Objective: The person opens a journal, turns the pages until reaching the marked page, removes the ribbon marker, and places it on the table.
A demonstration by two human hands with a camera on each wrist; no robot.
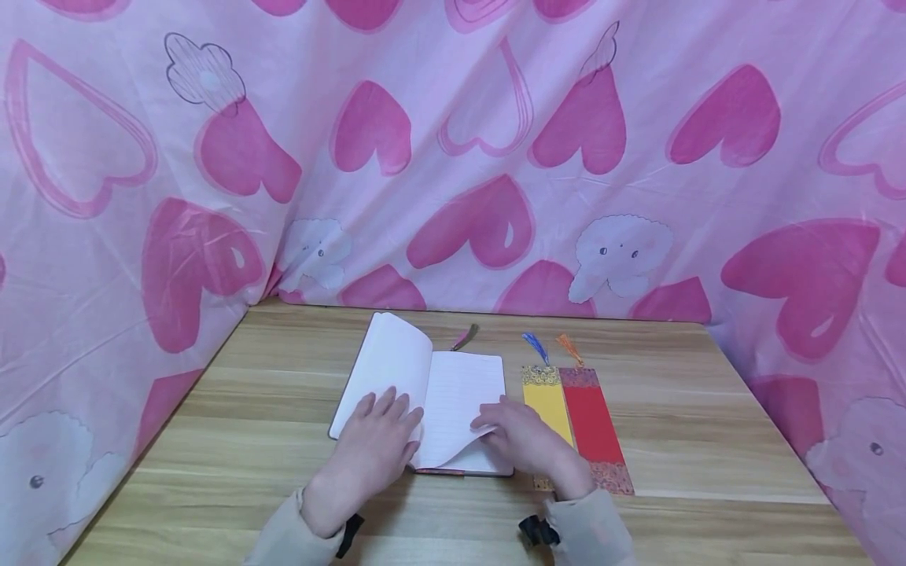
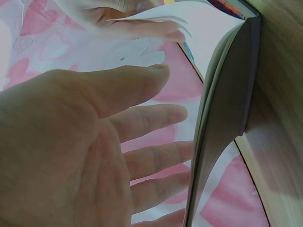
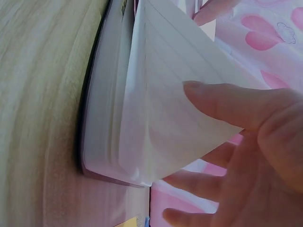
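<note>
A notebook (image 1: 463, 393) lies open on the wooden table, its right-hand pages faintly lined and its left-hand page blank. My left hand (image 1: 371, 448) rests on the left page with fingers extended; the left wrist view shows those fingers (image 2: 163, 158) straight against the raised leaves. My right hand (image 1: 531, 440) pinches the lower right corner of a page and holds it lifted off the pages below. Seen from the right wrist, the thumb (image 3: 218, 99) lies on the lifted lined page (image 3: 175, 123), with other fingers behind it.
Right of the notebook lie a yellow bookmark (image 1: 545, 401) with a blue tassel (image 1: 536, 347) and a red bookmark (image 1: 593, 424) with an orange tassel (image 1: 569, 350). A green-and-pink tassel (image 1: 465, 338) sticks out beyond the notebook's top edge. Pink heart-patterned cloth (image 1: 453, 157) surrounds the table.
</note>
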